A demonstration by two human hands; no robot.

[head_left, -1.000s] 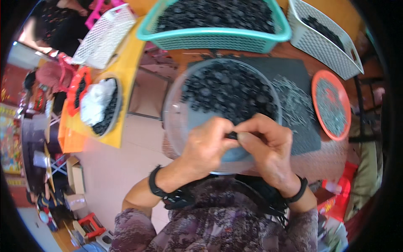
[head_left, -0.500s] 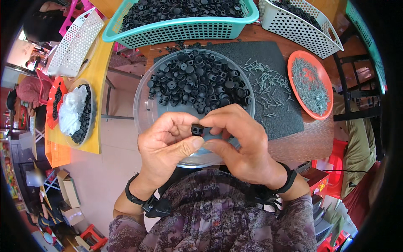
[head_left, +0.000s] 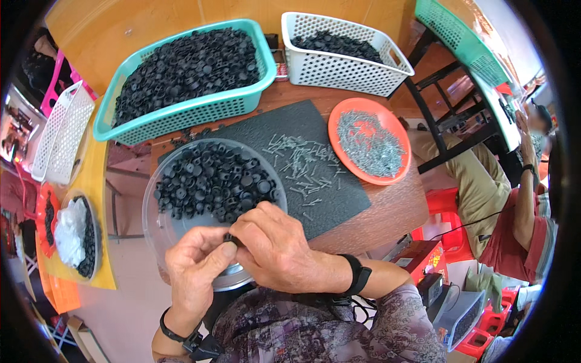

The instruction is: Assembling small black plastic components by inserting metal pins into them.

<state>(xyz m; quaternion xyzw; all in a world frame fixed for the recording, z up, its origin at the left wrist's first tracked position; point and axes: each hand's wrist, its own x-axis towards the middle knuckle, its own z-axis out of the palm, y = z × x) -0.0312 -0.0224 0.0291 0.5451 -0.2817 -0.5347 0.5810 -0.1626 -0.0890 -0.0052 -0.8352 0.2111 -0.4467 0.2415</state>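
Observation:
My left hand [head_left: 195, 264] pinches a small black plastic part [head_left: 232, 239] between thumb and fingers. From the right, my right hand [head_left: 273, 253] closes over the same part, its fingertips hiding most of it. Both hands are above the near side of a clear round plastic bowl [head_left: 147, 209]. Inside the bowl, many similar black plastic parts [head_left: 209, 175] are heaped toward the far side. Right of the bowl, loose silvery screws or pins [head_left: 305, 162] lie scattered on a dark mat [head_left: 333, 212].
An orange plate [head_left: 334, 144] of silvery screws stands right of the mat. Behind are a teal basket [head_left: 193, 115] and a white basket [head_left: 339, 77], both holding black parts. A yellow table [head_left: 104, 242] is at left. Another person [head_left: 514, 233] sits at right beyond a dark stool [head_left: 448, 145].
The view has turned to the right, so the table and baskets appear shifted left and lower. My right hand now covers more of the black part, which showed plainly before.

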